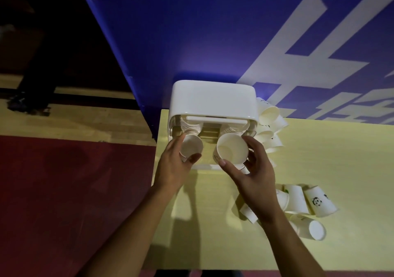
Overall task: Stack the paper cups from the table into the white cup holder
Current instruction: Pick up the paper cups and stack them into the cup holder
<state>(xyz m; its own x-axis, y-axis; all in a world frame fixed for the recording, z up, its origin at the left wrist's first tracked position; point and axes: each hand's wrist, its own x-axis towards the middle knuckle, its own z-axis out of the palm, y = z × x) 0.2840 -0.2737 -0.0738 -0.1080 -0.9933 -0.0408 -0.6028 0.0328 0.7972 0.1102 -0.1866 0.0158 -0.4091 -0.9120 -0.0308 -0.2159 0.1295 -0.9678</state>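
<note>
White paper cup [190, 147], mouth toward camera, sits in left hand [172, 166]; fingers curl round its wall, thumb on near rim, just in front of left side of white plastic cup holder [213, 97], where a stack shows inside. Second white paper cup [232, 151] is gripped by right hand [255, 176], thumb & fingers round its rim, before holder's right side. Judged step: seat both. To do it well: line each cup w/ its stack, push straight, don't squash rim oval. More loose panda-print cups [309, 202] lie on pale yellow tabletop [351, 153], far right.
</note>
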